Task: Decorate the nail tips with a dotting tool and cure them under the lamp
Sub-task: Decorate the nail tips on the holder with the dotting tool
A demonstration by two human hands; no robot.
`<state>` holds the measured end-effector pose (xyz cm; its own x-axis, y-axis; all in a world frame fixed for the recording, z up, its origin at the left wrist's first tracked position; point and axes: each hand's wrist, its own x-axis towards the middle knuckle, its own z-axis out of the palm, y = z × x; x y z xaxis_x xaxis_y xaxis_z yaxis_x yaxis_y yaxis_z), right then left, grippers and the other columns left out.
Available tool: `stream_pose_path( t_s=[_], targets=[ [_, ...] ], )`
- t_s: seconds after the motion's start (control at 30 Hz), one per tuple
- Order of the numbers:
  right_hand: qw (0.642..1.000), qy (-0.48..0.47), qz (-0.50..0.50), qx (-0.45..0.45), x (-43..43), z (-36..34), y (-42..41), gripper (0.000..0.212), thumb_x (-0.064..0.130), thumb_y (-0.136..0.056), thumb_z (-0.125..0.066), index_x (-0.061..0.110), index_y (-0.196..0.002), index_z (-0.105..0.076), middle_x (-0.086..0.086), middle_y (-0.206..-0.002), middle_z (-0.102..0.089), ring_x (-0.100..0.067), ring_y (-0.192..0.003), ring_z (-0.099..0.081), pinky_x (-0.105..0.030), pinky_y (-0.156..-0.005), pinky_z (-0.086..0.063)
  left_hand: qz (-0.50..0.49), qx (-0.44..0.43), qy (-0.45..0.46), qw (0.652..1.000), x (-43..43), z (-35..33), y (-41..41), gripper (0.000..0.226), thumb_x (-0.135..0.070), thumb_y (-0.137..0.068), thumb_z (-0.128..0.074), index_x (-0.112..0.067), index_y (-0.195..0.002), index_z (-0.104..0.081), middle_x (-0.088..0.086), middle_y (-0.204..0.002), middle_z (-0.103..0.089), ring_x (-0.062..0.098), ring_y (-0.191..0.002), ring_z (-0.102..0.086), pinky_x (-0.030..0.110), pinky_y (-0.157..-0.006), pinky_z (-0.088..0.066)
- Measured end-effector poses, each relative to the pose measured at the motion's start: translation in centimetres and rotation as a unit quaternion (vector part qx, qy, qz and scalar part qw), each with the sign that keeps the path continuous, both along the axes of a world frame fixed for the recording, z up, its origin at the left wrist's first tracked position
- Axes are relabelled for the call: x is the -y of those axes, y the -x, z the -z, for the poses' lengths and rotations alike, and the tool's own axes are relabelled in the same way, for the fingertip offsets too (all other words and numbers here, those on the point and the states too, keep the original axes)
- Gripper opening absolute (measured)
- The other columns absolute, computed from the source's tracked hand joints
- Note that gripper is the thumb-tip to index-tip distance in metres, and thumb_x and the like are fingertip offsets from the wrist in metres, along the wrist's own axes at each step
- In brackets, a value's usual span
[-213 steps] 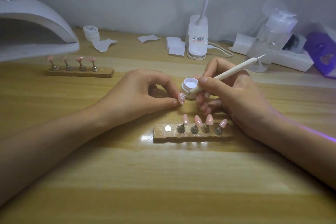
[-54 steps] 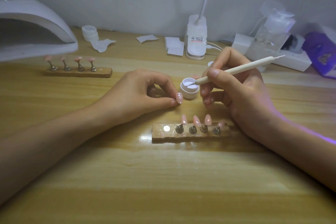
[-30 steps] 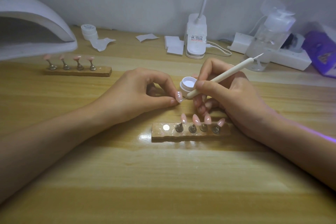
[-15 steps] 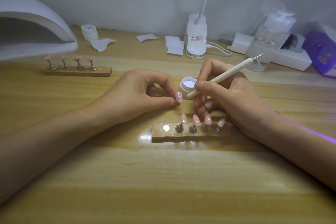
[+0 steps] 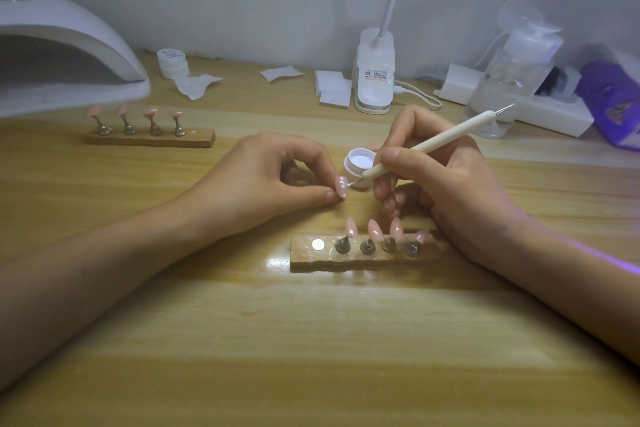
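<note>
At desk (image 5: 311, 340) centre: left hand (image 5: 263, 180) fingers pinch nail tip (image 5: 342, 186), partly hidden; right hand (image 5: 450, 184) fingers grip dotting tool (image 5: 433, 142).

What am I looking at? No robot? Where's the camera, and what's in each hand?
No robot here: a person works with two bare hands. One wide-angle camera worn on the head looks forward and down, and every picture comes from it.

The left hand holds a pink nail tip at its fingertips. The right hand grips a white dotting tool like a pen, its fine end at that nail tip. A small open jar sits just behind.

On the wooden table, the near holder carries four tips on stands plus one vacant metal disc. The far holder carries four more, beside the white curing lamp. A pump bottle stands at the back.
</note>
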<state>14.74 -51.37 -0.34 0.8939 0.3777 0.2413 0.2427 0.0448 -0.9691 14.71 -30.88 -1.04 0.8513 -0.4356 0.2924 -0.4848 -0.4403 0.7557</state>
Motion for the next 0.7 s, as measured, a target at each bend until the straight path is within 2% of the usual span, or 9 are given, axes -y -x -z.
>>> stream_pose_path(
  t_s=[0.27, 0.37, 0.53, 0.6, 0.7],
  targets=[
    [0.999, -0.032, -0.006, -0.001, 0.0, -0.2, -0.1, 0.022, 0.009, -0.088, -0.058, 0.021, -0.069, -0.056, -0.010, -0.065, -0.063, -0.017, -0.053, -0.058, -0.023, -0.046, -0.046, 0.005, -0.002, -0.005, 1.000, -0.2, 0.2, -0.2, 0.028, -0.010, -0.079, -0.080, -0.035, -0.073, -0.069, -0.027, -0.063, -0.063, -0.009, -0.053, -0.053, -0.001, -0.056, -0.034],
    [0.999, -0.047, -0.009, -0.011, 0.1, -0.2, -0.2, 0.022, 0.011, -0.087, -0.058, 0.021, -0.068, -0.056, -0.008, -0.064, -0.064, -0.016, -0.053, -0.057, -0.023, -0.046, -0.046, 0.000, -0.019, -0.009, 1.000, -0.3, 0.2, -0.3, 0.023, -0.012, -0.078, -0.080, -0.033, -0.076, -0.072, -0.022, -0.071, -0.068, -0.005, -0.056, -0.054, 0.003, -0.057, -0.036],
    [0.996, -0.076, -0.010, -0.049, 0.2, -0.3, -0.4, 0.022, 0.014, -0.085, -0.056, 0.022, -0.065, -0.054, -0.005, -0.060, -0.060, -0.015, -0.051, -0.056, -0.021, -0.045, -0.044, -0.021, -0.087, -0.006, 0.996, -1.1, -1.4, -0.2, 0.015, -0.018, -0.080, -0.080, -0.030, -0.077, -0.070, -0.015, -0.080, -0.071, 0.001, -0.064, -0.057, 0.014, -0.062, -0.043],
    [0.994, -0.088, -0.010, -0.063, 0.2, -0.5, -0.5, 0.023, 0.014, -0.085, -0.055, 0.023, -0.063, -0.055, -0.005, -0.059, -0.059, -0.013, -0.050, -0.055, -0.020, -0.044, -0.044, -0.001, -0.115, -0.014, 0.993, -1.7, -2.7, 0.0, 0.012, -0.021, -0.080, -0.080, -0.028, -0.078, -0.071, -0.012, -0.083, -0.072, 0.003, -0.066, -0.056, 0.012, -0.061, -0.044],
    [0.992, -0.100, -0.009, -0.073, 0.2, -0.4, -0.6, 0.023, 0.015, -0.084, -0.055, 0.023, -0.063, -0.055, -0.008, -0.061, -0.059, -0.013, -0.049, -0.053, -0.020, -0.044, -0.043, 0.046, -0.155, -0.077, 0.984, -2.5, -3.8, 0.7, 0.011, -0.025, -0.081, -0.080, -0.031, -0.080, -0.071, -0.013, -0.085, -0.073, 0.000, -0.069, -0.060, 0.008, -0.063, -0.044]
  ],
)
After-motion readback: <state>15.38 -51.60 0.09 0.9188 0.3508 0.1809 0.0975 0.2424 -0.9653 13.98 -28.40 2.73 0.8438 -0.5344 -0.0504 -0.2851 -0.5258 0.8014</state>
